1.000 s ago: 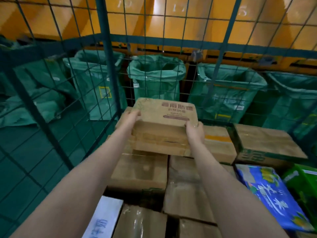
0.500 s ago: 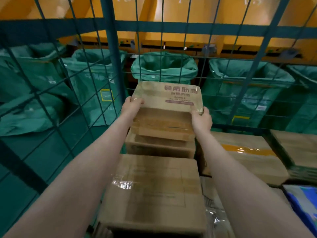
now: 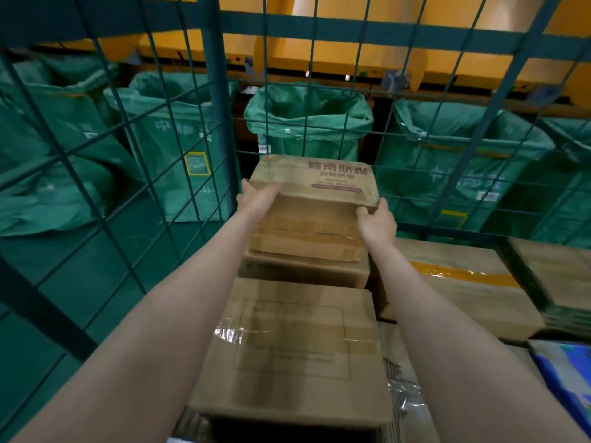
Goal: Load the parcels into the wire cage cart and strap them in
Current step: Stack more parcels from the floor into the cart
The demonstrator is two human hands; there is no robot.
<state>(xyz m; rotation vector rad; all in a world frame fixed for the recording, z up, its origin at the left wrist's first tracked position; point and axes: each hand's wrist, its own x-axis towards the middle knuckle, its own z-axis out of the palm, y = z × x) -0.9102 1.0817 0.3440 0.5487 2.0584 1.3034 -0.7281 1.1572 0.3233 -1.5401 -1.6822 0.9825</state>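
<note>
Both my hands hold a brown cardboard parcel with red printed characters on its top, in the far left corner of the green wire cage cart. My left hand grips its left side and my right hand grips its right front corner. The parcel sits on or just above another brown box. Closer to me lies a larger taped carton.
To the right lie a carton with orange tape, a flat box and a blue printed pack. Beyond the cage mesh stand several open green mail sacks under yellow chutes.
The parcel has moved away from me and toward the cage's back wall, over the box in the corner. My view has moved forward over the stack.
</note>
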